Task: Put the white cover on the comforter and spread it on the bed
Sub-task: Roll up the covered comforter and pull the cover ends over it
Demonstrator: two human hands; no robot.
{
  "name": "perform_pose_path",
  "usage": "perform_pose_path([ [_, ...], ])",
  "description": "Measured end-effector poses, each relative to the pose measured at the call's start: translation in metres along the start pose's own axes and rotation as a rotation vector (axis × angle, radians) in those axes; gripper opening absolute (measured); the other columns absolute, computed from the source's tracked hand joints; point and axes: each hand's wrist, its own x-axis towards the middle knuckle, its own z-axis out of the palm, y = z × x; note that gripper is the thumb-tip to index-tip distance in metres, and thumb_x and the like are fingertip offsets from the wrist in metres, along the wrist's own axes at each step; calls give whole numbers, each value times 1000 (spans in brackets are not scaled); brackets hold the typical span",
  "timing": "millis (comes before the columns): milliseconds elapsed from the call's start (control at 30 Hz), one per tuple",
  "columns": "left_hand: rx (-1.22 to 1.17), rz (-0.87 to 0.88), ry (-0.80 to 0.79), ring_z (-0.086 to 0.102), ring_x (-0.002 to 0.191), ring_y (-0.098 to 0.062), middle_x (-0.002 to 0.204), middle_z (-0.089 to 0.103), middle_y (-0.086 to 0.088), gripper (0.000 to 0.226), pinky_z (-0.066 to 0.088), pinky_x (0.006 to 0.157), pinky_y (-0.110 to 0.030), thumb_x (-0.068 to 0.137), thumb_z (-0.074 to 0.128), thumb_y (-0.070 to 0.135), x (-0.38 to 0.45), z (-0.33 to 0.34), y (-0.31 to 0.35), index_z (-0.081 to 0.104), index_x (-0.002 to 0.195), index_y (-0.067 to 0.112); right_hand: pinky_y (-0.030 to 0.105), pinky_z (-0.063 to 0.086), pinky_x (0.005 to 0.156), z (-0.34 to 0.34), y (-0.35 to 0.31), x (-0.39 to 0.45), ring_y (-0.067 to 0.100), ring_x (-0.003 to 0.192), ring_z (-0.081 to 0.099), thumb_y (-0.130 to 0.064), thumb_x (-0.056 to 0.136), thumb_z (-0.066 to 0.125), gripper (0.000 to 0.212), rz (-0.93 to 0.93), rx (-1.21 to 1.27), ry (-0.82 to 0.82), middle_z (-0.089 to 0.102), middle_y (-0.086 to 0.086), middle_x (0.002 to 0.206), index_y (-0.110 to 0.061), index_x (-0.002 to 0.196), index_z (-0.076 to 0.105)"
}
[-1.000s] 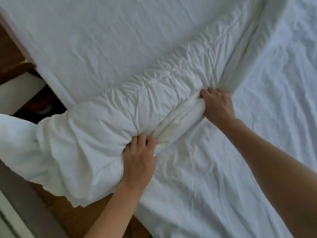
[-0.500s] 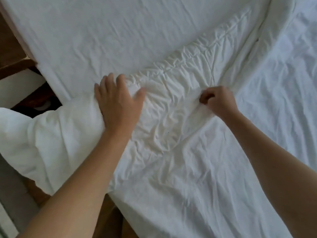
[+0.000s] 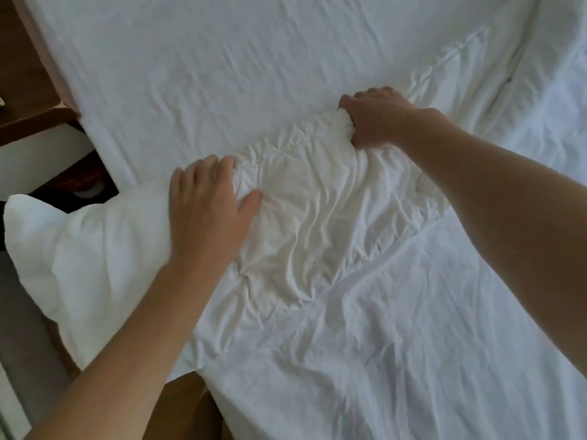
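1. my left hand (image 3: 206, 208) lay flat, fingers relaxed and spread, and pressed down on the bunched edge of the comforter (image 3: 95, 242), which bulged out beyond that hand on the thumb-away side and hung past the corner of the bed (image 3: 190, 58).
2. my right hand (image 3: 378, 117) was clenched around a gathered fold of the white cover (image 3: 397, 312), thumb tucked under the roll, ahead of my left hand and further across the mattress.
3. between the two hands the fabric sat creased and puckered; nearer to me from both wrists the cover lay flatter.
4. step in hand, as i judged it: working the cover along over the comforter's edge, one hand pinning, the other pulling. the exposed bulge suggested that end was not yet enclosed.
5. next move, as i judged it, called for holding the pin firm and drawing the gathered fold toward the uncovered bulge, evenly, so the filling did not bunch inside.
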Motion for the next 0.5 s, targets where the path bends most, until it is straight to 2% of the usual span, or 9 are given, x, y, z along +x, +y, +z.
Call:
perform_pose_path([
  [67, 33, -5, -179, 51, 119, -33, 127, 59, -11, 66, 22, 111, -48, 79, 63, 59, 15, -19, -12, 51, 130, 18, 39, 35, 90, 7, -4, -8, 33, 100, 58, -24, 82, 57, 37, 101, 6, 69, 63, 13, 105, -11, 116, 49],
  [133, 116, -81, -404, 48, 125, -33, 136, 53, -13, 91, 18, 113, -46, 72, 60, 73, 29, -30, -22, 36, 142, 20, 39, 34, 89, 20, -6, -21, 33, 96, 60, -19, 81, 54, 30, 179, 30, 184, 65, 13, 100, -11, 110, 51],
  [200, 151, -154, -570, 50, 123, -34, 136, 52, -14, 106, 29, 106, -44, 65, 57, 81, 28, -35, -21, 30, 145, 17, 38, 33, 89, 32, -6, -42, 33, 92, 59, -15, 81, 52, 25, 230, 78, 302, 65, 13, 95, -10, 105, 53],
  [233, 146, -161, -580, 52, 117, -35, 130, 54, -15, 104, 35, 97, -41, 63, 58, 82, 22, -35, -17, 37, 139, 14, 39, 33, 89, 37, -4, -54, 34, 91, 59, -15, 81, 53, 24, 249, 102, 340, 65, 14, 94, -10, 104, 54],
  [300, 121, -110, -440, 58, 101, -36, 111, 61, -19, 85, 39, 80, -38, 65, 64, 76, 4, -35, -5, 52, 113, 6, 39, 33, 90, 40, -1, -75, 34, 90, 58, -16, 80, 55, 23, 270, 121, 377, 65, 14, 93, -9, 102, 55],
  [367, 70, -18, -253, 62, 83, -38, 90, 64, -22, 66, 40, 70, -38, 69, 72, 65, -23, -34, 9, 53, 92, 6, 40, 34, 90, 41, 2, -99, 35, 90, 58, -18, 79, 59, 22, 296, 124, 388, 65, 14, 93, -10, 99, 54],
  [500, 18, 177, 8, 62, 55, -37, 61, 62, -19, 42, 42, 51, -35, 68, 86, 34, -82, -30, 31, 60, 82, 4, 40, 33, 89, 55, 7, -161, 35, 87, 57, -16, 77, 63, 16, 349, 132, 436, 65, 15, 89, -12, 88, 52],
])
